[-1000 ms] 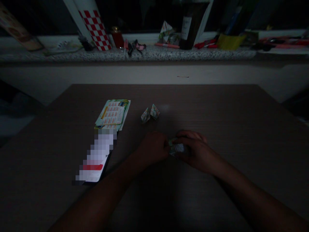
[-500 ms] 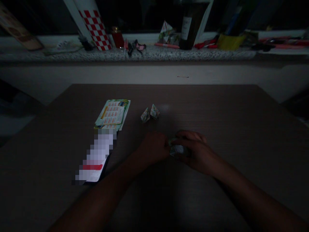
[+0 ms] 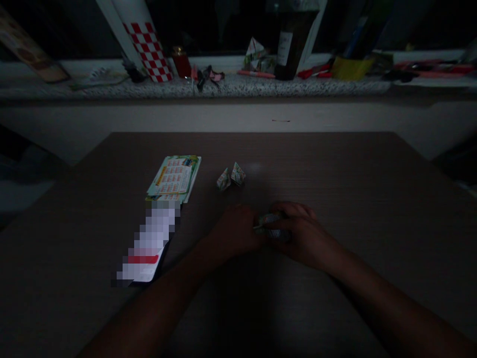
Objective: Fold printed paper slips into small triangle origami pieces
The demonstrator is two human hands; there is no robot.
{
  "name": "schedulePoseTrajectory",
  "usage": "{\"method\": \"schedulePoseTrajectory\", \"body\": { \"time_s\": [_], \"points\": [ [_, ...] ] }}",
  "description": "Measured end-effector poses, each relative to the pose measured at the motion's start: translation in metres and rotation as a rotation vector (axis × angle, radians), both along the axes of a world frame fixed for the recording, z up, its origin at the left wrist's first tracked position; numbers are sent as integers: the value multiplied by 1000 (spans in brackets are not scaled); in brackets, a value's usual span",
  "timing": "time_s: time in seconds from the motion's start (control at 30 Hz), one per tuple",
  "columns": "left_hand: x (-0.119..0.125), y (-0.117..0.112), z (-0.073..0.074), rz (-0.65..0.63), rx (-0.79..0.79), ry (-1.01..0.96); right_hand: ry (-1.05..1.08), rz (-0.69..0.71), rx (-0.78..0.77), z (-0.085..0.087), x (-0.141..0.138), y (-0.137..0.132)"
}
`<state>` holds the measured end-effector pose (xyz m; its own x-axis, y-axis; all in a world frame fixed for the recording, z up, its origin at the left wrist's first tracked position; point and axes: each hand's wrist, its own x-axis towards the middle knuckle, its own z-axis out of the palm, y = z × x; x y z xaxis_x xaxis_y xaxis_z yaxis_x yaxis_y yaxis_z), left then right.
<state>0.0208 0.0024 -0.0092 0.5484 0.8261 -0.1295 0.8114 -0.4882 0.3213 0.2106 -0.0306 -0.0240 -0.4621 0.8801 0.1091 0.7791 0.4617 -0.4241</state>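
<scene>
Between my two hands is a small piece of folded printed paper [image 3: 275, 223], partly covered by fingers. My right hand [image 3: 303, 231] is closed on it from the right, its fingers curled over the top. My left hand [image 3: 238, 228] meets the paper's left edge; its fingertips are hidden behind the back of the hand, and it looks closed on that edge. Beyond the hands stand two small folded paper pieces with pointed tops, one on the left [image 3: 223, 180] and one on the right [image 3: 238, 173]. The light is dim, so the folds are hard to make out.
To the left lies a stack of printed calendar sheets [image 3: 173, 174]. A phone [image 3: 149, 273] with a lit, blurred screen touches its near end. Behind the table [image 3: 335, 164], a stone windowsill [image 3: 231, 88] carries a bottle [image 3: 286, 49], a checkered tube [image 3: 149, 49] and a yellow pot [image 3: 352, 67].
The paper has turned slightly between my hands, and a thin edge now shows by my left fingers. My left hand has shifted a little. The view has tilted slightly upward.
</scene>
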Motion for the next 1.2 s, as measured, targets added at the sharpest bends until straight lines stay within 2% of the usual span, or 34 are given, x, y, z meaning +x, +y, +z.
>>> {"method": "schedulePoseTrajectory", "body": {
  "time_s": [0.23, 0.37, 0.43, 0.53, 0.77, 0.9, 1.2],
  "points": [
    [0, 0, 5, 18, -51, 16, -12, -2, -9, 0, 0, 0],
    [-13, 8, 6, 107, -193, 4, -12, -2, -1, -1, 1, 0],
    [-20, 12, 4, 149, -211, -33, -10, 4, -4, -1, 1, 0],
    [-27, 15, 3, 140, -211, -69, -5, -5, -4, -1, 1, 0],
    [-24, 0, 3, 145, -65, -124, 14, -8, 1, -3, 1, 0],
    [-20, -14, 1, 103, 41, -97, 32, -7, 11, -3, 1, 0],
    [-12, -24, -3, 61, 130, -42, 13, 3, -5, -1, 1, -1]
  ]
}}
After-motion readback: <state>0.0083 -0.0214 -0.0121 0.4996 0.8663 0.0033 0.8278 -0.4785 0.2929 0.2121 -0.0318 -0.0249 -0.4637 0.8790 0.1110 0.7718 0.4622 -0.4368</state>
